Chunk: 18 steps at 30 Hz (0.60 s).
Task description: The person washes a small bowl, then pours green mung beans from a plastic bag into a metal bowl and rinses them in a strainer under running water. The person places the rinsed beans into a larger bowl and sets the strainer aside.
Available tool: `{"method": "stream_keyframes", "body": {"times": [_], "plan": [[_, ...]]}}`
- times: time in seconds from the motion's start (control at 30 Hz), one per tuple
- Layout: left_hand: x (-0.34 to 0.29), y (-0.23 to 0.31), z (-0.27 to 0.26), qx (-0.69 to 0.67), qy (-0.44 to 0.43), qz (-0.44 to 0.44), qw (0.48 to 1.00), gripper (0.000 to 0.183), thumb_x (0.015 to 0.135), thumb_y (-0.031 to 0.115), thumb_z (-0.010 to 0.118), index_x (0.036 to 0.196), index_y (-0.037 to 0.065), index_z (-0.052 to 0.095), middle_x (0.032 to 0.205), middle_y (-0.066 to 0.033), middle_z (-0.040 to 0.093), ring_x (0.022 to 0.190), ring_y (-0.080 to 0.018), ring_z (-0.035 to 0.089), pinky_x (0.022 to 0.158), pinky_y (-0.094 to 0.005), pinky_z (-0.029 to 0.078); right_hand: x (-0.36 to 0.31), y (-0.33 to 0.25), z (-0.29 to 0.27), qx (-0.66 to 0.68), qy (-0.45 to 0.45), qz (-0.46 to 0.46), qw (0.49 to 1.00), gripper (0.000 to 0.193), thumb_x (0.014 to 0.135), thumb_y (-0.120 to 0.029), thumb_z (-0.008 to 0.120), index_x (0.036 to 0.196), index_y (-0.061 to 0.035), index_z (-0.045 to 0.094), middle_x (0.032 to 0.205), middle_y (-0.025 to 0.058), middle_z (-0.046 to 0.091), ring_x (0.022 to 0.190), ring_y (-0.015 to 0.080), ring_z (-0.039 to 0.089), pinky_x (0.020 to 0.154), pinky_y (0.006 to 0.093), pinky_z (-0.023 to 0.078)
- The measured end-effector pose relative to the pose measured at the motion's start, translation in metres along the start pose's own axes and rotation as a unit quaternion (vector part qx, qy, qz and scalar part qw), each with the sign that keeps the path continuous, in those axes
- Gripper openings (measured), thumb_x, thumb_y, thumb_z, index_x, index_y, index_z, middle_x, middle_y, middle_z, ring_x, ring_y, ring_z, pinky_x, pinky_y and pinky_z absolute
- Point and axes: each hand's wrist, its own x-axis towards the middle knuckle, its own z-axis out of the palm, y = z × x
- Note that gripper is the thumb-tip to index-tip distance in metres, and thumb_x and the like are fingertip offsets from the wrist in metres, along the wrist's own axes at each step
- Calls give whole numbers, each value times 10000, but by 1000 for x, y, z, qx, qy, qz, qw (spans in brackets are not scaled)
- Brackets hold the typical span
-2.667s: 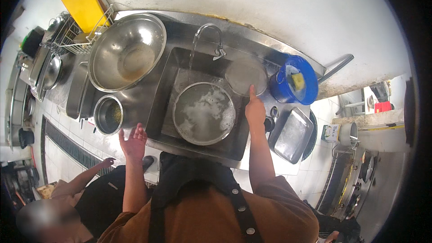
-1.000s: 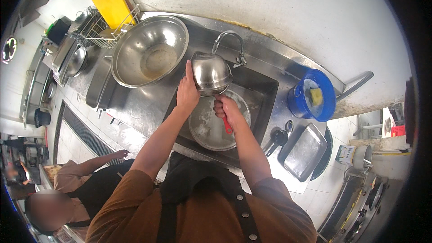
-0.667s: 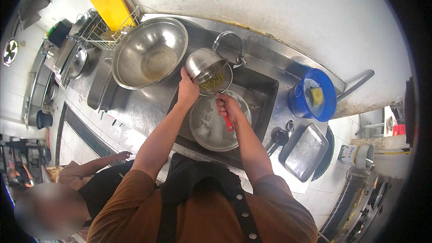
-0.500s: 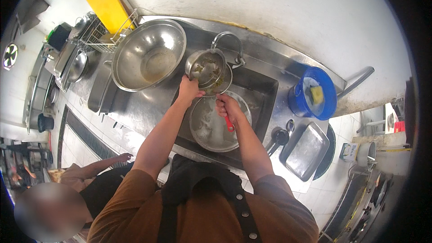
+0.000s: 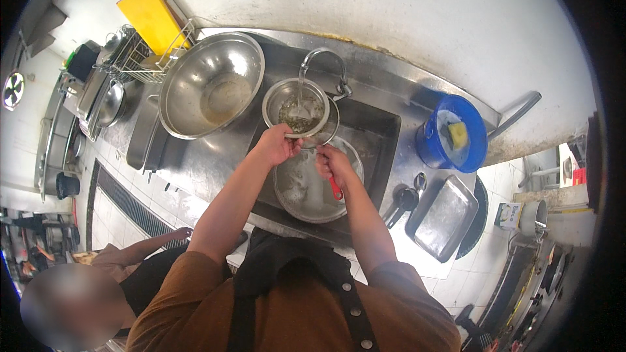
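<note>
My left hand (image 5: 278, 146) pinches the near rim of a small steel bowl (image 5: 276, 96), which sits under the curved faucet (image 5: 323, 51). Water runs into the bowl onto small greenish bits. In my right hand (image 5: 334, 163) is the red handle (image 5: 336, 189) of a round strainer (image 5: 337, 117); its ring lies partly behind and beneath the bowl, so much of its mesh is hidden. Below both hands a wide round metal pan (image 5: 319, 220) with cloudy, foamy liquid stands in the sink (image 5: 386, 150).
On the left of the counter stands a large steel bowl (image 5: 171, 101), beside a wire rack (image 5: 145, 70) and a yellow board (image 5: 151, 18). Right of the sink are a blue bucket (image 5: 427, 146) with a yellow sponge (image 5: 458, 135), ladles (image 5: 405, 199) and a metal tray (image 5: 446, 218). Another person's arm (image 5: 153, 240) shows at lower left.
The small bowl was tipped toward the strainer; now it is level under the faucet, with water running in. My left hand has turned with it. My right hand still holds the strainer.
</note>
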Motion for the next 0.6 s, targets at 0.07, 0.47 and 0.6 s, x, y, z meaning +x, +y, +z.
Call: {"method": "stream_keyframes", "body": {"times": [0.07,0.47,0.6], "plan": [[3,5,-8,-28,-12,13,999,284,987,129,505,1237,-1,538,1060,-161,675,815,-285,685,687,-426,576,1,1,1,-2,7,4,1000,176,1058,-208,562,915,-152,476,673,-51,405,488,79,356,415,273,238],[-42,-1,33,211,170,226,936,748,1007,72,478,1598,35,21,1224,-279,652,686,-302,748,585,-388,606,-5,4,3,17,-8,6,1000,216,1054,-219,558,866,-156,472,684,-50,424,508,85,388,431,274,252],[-45,-7,34,319,224,327,861,947,988,49,509,1636,66,-181,1234,-337,658,756,-371,759,706,-450,614,-5,5,3,38,-4,11,999,166,1067,-199,551,939,-169,450,696,-52,412,497,74,354,406,260,232]]}}
